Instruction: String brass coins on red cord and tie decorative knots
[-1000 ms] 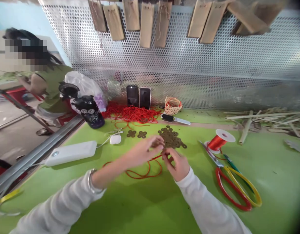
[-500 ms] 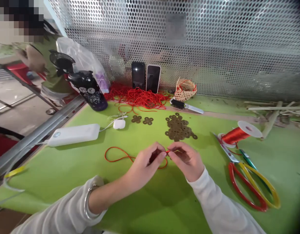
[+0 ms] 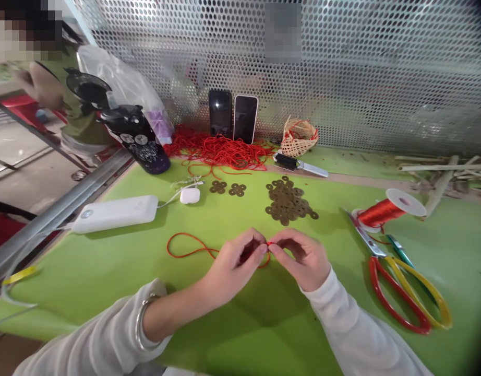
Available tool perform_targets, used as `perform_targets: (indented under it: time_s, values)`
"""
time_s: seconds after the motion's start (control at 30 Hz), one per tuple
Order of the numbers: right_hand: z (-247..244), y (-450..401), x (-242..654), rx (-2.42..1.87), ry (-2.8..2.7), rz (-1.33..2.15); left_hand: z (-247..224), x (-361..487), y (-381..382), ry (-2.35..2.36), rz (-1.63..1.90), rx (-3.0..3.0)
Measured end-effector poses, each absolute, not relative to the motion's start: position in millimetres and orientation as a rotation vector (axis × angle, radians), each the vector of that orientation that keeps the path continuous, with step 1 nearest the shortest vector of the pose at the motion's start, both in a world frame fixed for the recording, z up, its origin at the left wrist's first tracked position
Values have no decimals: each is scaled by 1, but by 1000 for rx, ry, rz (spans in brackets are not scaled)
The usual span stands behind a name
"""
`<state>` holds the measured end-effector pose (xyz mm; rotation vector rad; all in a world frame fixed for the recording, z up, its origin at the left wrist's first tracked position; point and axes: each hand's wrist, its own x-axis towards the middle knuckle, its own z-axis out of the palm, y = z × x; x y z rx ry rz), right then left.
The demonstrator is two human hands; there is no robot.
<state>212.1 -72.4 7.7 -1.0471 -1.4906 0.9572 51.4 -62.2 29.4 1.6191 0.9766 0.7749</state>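
Thumb and fingertips of my left hand pinch a red cord near the middle of the view. Close against them, my right hand pinches the same cord, and a small red bit shows between the fingertips. The cord's loop lies on the green table to the left of my left hand. Beyond my hands is a pile of bronze coins, with two small coin clusters to its left. Any knot at the fingertips is too small to make out.
Scissors, a red thread spool and a green pen lie right. Left are a power bank, an earbud case and a dark bottle. Red cords, two phones and a small basket stand behind. A person is far left.
The view has shifted slightly, so the objects behind appear a little higher. Both hands keep their pinch on the cord, nearly in place.
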Motion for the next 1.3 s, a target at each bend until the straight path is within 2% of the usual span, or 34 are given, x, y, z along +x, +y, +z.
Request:
perform_targets:
  time_s: [0.27,0.63,0.87,1.07,1.3]
  values:
    - [13,-77,205,-1127,-1359,977,26,50,-61,967,746,1605]
    - [8,-73,214,-1107,-1548,844,29,50,-60,1001,730,1651]
    - [10,-75,213,-1061,-1610,874,31,48,-60,994,681,1773]
    - [10,-61,232,-1006,-1204,879,36,41,-55,988,544,1849]
    - [25,-31,311,-898,-301,858,41,18,-35,1034,453,1882]
